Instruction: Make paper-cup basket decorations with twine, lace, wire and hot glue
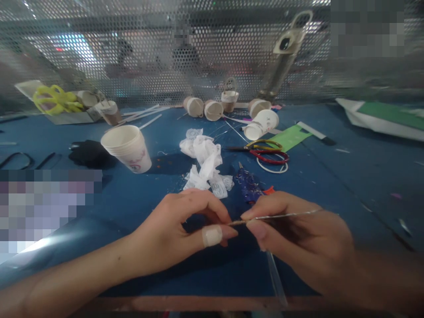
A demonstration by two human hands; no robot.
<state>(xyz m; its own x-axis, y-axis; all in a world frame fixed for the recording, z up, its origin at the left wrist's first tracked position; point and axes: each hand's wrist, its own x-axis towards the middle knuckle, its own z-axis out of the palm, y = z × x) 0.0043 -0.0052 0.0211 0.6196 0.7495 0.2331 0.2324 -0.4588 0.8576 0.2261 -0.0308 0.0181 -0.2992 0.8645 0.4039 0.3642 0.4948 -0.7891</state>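
Between my two hands stretches a thin wire (288,215), silvery on the right and wrapped in something brown, like twine, near my fingertips. My left hand (188,221), with a plaster on its thumb, pinches the brown end. Thumb and forefinger of my right hand (298,229) close on the wire just beside it. Behind my right hand lies a blue glue gun (248,183) with an orange trigger, a clear glue stick (275,278) showing below the hand. A heap of white lace strips (205,159) sits just beyond my left hand.
Stacked paper cups (127,148) stand at the left beside a black object (89,153). Scissors (265,150) with red and yellow handles lie near green card (291,137). Several small brown-wrapped cups (213,110) line the back, before a perforated metal screen (212,57). Yellow scissors (56,99) rest back left.
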